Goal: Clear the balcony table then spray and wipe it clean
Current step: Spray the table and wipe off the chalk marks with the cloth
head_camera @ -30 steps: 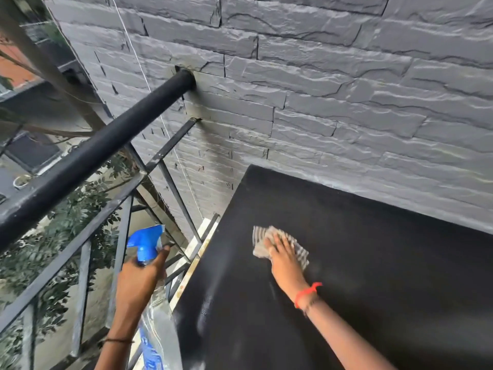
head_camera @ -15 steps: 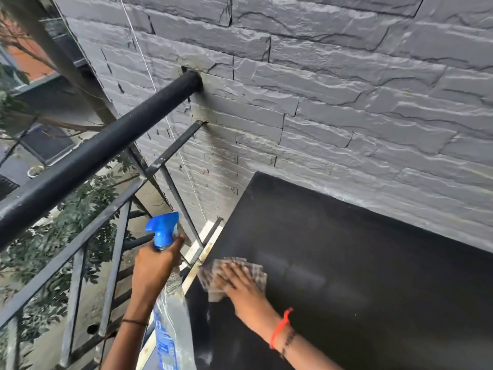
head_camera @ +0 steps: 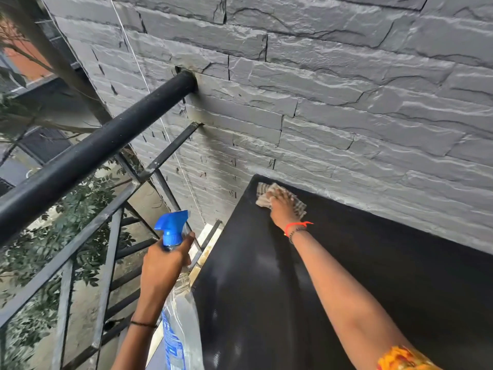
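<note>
Cloth (head_camera: 263,194) under flat R hand (head_camera: 282,210), arm outstretched, L hand (head_camera: 165,265) holds spray bottle (head_camera: 183,313)

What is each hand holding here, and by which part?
The left hand grips the spray bottle by its neck, just below the blue trigger head. The right hand presses the cloth flat on the table at its far corner.
</note>
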